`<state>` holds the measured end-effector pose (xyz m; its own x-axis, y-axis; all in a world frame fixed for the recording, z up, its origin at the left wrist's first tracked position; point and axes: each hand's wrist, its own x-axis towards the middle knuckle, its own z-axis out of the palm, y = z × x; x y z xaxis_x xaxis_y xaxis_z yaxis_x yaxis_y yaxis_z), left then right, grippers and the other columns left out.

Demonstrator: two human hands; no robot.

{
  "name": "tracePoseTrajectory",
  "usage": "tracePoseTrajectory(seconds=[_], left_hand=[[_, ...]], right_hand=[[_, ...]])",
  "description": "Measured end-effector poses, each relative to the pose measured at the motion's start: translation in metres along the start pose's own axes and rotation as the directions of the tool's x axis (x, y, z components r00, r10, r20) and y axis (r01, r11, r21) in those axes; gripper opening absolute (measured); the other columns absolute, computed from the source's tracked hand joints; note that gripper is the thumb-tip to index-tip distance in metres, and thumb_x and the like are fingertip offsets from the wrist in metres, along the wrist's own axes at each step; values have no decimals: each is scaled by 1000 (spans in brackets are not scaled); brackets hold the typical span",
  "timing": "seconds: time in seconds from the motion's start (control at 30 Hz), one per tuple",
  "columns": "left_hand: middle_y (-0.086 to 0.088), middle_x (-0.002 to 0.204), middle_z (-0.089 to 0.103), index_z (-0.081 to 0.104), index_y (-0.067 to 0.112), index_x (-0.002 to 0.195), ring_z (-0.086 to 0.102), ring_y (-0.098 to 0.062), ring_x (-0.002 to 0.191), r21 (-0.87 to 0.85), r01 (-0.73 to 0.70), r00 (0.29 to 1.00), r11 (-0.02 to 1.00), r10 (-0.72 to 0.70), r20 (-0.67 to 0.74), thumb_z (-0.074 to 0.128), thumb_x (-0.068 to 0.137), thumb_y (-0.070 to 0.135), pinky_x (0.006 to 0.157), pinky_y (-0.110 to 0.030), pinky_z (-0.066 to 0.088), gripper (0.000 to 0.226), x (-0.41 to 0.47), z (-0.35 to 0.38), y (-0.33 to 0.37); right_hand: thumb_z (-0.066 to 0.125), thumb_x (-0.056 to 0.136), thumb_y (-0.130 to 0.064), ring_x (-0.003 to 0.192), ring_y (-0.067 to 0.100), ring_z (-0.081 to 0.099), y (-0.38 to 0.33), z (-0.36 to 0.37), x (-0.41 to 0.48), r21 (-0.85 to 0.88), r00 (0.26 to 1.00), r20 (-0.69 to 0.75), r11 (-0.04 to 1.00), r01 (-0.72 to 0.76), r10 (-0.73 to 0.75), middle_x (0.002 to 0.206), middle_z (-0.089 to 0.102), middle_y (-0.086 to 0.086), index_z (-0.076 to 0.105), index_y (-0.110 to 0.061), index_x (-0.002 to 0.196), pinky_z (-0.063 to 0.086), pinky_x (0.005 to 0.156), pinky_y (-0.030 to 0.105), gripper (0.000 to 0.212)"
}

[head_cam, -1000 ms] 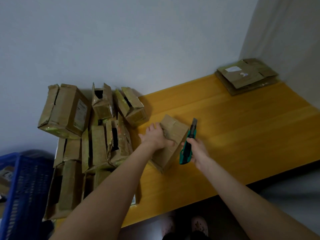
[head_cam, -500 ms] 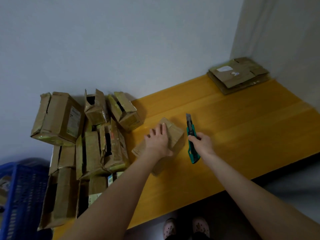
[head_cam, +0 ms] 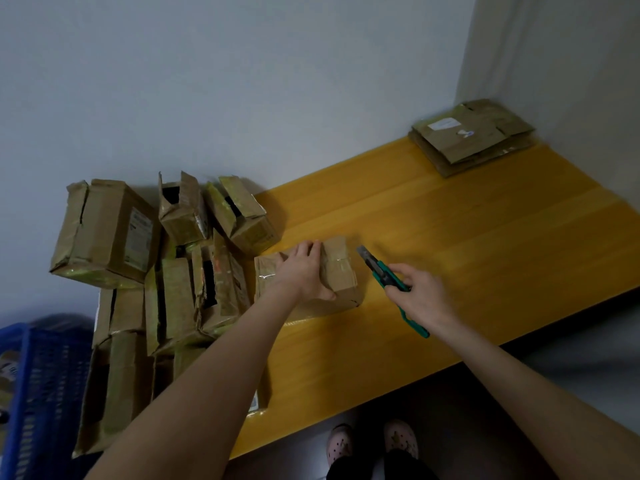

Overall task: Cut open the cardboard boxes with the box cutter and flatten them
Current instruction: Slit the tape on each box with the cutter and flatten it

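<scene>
Right hand [head_cam: 424,296] curled around the green box cutter [head_cam: 384,275], blade out just right of the taped cardboard box [head_cam: 341,271] mid-table [head_cam: 485,254], pressed by the flat-fingered left hand [head_cam: 304,271]; box pile [head_cam: 173,271] left, flattened stack [head_cam: 471,136] far right.

box pile [head_cam: 166,271] left on table [head_cam: 485,258], flattened stack [head_cam: 471,136] far right corner
</scene>
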<state>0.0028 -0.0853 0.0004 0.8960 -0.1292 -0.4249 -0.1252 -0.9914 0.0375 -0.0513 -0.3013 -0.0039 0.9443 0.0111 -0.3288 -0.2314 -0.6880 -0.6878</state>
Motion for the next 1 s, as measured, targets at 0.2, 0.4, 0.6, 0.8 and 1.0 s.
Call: tracePoseTrajectory(seconds=[0.2,0.4,0.6,0.8,1.0], left_hand=[[-8,156,18,7,12,154,18,-30,144,-19,-27,1000,999,27,-14,79,67,56,118,-50,15,121,1,1,-3],[-7,156,20,10,14,154,20,-28,144,-21,-43,998,999,42,-50,78,67,58,118,-48,15,120,0,6,-6],[-5,157,19,8,15,155,18,-26,145,-33,-46,997,998,44,-57,77,66,61,119,-47,13,121,1,9,-8],[-4,157,18,9,15,155,17,-26,145,-39,-40,998,998,38,-57,76,67,61,120,-47,13,121,2,9,-8],[-5,158,18,8,15,155,16,-26,146,-61,-32,998,998,29,-50,76,67,63,119,-48,13,121,3,8,-9]], right_hand=[[58,92,-29,84,18,64,0,0,5,-23,997,39,998,65,-64,115,64,6,48,-28,140,46,58,23,49],[62,90,-24,76,14,64,1,-2,11,-15,991,103,996,86,-84,104,68,-1,48,-26,140,50,54,21,52],[62,91,-20,80,8,56,6,-7,11,-31,976,186,992,121,-113,121,66,-1,45,-23,143,41,58,17,54],[62,91,-15,78,1,55,8,-12,5,-6,962,232,989,150,-144,125,63,0,44,-16,142,40,56,6,54],[63,90,-18,75,1,58,7,-28,8,-23,948,302,994,111,-98,109,64,-3,48,-19,140,42,56,11,53]])
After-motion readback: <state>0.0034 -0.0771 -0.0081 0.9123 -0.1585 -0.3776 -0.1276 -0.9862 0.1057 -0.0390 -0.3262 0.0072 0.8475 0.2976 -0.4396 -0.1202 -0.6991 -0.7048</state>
